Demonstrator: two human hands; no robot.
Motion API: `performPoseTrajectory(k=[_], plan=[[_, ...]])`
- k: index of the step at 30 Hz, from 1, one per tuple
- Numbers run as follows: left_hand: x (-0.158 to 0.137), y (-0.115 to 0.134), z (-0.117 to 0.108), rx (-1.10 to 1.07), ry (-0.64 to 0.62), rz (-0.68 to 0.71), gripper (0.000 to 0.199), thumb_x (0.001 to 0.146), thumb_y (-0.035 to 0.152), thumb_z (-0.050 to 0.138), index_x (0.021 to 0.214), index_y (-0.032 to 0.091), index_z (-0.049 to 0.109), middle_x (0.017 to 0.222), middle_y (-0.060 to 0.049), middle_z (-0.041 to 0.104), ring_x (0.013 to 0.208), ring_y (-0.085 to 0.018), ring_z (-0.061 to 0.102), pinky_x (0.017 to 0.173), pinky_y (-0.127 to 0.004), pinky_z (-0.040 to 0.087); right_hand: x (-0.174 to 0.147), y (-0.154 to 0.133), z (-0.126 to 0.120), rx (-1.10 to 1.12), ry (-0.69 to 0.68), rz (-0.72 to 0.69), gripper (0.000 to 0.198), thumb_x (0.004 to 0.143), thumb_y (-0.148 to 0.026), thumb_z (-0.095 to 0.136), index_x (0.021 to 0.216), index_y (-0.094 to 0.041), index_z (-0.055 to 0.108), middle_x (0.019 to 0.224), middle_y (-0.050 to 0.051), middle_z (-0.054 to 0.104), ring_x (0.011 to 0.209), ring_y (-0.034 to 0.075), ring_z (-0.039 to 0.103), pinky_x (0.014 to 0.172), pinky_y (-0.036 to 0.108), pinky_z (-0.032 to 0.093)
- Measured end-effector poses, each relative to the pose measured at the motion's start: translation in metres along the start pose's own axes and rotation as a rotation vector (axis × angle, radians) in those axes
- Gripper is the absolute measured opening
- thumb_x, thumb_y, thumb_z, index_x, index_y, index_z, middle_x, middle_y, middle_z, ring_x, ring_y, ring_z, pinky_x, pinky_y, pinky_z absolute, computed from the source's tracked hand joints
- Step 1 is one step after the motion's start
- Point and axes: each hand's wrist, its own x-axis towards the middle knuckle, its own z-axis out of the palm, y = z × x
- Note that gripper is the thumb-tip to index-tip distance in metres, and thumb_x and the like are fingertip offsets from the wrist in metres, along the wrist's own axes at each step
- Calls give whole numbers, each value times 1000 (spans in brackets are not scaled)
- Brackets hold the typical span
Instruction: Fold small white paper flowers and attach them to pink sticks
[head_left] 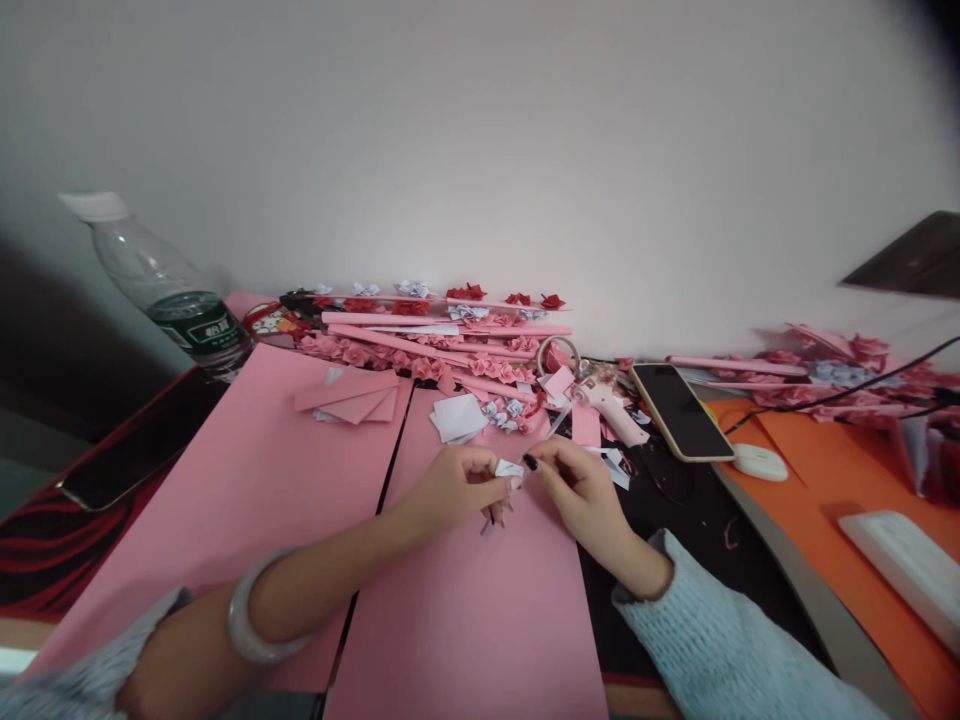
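My left hand (472,485) pinches a small folded piece of white paper (510,468) between thumb and fingers, above the pink paper sheets (465,620). Close at its right edge, my right hand (581,490) has thumb and forefinger pressed together; whatever lies between those tips is too small to make out. Just beyond the hands sits a stack of white paper squares (457,417). Pink paper pieces (356,397) lie fanned out farther left. A pink glue gun (611,405) rests behind my right hand, beside a roll of tape (557,358).
Pink paper tubes and folded paper flowers (420,345) are heaped along the wall. At left stands a water bottle (199,320). On the right are a phone (682,410), a white earbud case (759,462), orange paper (817,470), a white power strip (904,565) and black cables.
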Motion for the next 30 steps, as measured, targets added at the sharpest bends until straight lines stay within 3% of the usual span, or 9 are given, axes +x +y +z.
performPoseTrajectory(k=[7,13,17,24,30], plan=[[-2,-4,-4,297,89,151,21,77,18,50,56,15,51,52,2,56,47,-8,52,47,-19,40,4,2,-4,-178,-122,-112,15,81,-9,50,89,-18,57,71,0,47,62,14,43,56,24,33],[-1,-7,-6,558,163,297,26,75,16,50,50,16,42,48,5,44,46,-7,39,45,-19,28,3,2,-2,-204,-150,-154,16,81,-10,50,91,-19,57,72,1,50,64,14,45,59,25,35],[0,-10,-6,634,153,345,29,74,14,50,49,16,38,46,5,39,45,-7,37,46,-20,27,4,1,-2,-191,-168,-159,15,81,-8,50,86,-20,58,73,1,54,66,15,49,60,26,38],[-1,-10,-6,645,121,302,29,78,17,49,49,16,43,46,4,45,46,-8,41,47,-20,30,3,5,-3,-154,-176,-170,19,82,-6,46,87,-19,58,78,3,58,72,16,53,64,26,40],[-1,-9,-6,600,133,307,30,77,18,51,49,16,42,44,5,44,43,-7,39,44,-19,28,4,3,-3,-152,-147,-144,23,81,-5,44,93,-19,58,72,1,53,65,15,48,60,25,36]])
